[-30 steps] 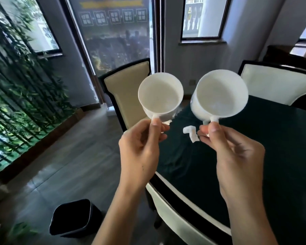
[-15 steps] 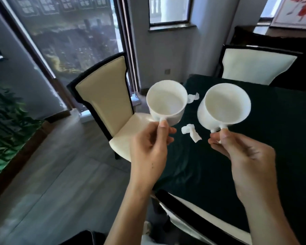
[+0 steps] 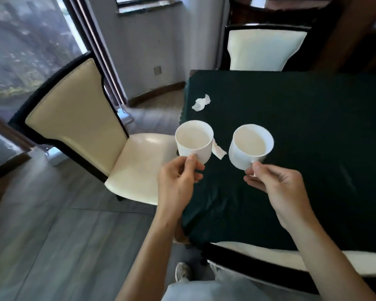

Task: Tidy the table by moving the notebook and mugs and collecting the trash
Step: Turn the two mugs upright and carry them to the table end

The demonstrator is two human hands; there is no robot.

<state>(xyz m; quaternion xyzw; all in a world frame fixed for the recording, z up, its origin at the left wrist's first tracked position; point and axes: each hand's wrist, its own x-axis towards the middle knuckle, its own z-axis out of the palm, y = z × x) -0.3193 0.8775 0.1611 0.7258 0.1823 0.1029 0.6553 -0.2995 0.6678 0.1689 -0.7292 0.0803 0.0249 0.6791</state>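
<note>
Two plain white mugs are held in the air over the near left corner of the desk (image 3: 302,131), which is covered by a dark green cloth. The left hand (image 3: 177,183) holds the left mug (image 3: 193,141) by its handle, fingers (image 3: 191,162) pinching it with the thumb on top; the handle itself is hidden by the grip. This mug sits over the desk's left edge, partly above the seat of the cream chair (image 3: 91,135). The right hand (image 3: 278,187) holds the right mug (image 3: 249,146) in the same manner, thumb pressed on the handle and the other fingers curled beneath. This mug tilts slightly toward the camera, above the cloth.

Both mugs are smooth, glossy and empty, with a pale off-white interior. No logo, print or lettering shows on either one. They are apart, side by side, at about the same height.

Trash on the desk: one crumpled white paper scrap (image 3: 201,103) lies near the far left corner of the cloth; a second white paper strip (image 3: 218,149) lies between the two mugs as seen from above, partly hidden by the left mug.

A second cream chair with dark frame (image 3: 265,51) stands at the far end of the desk. A third chair back (image 3: 269,261) is pushed in at the near edge. No readable writing appears anywhere in view.
</note>
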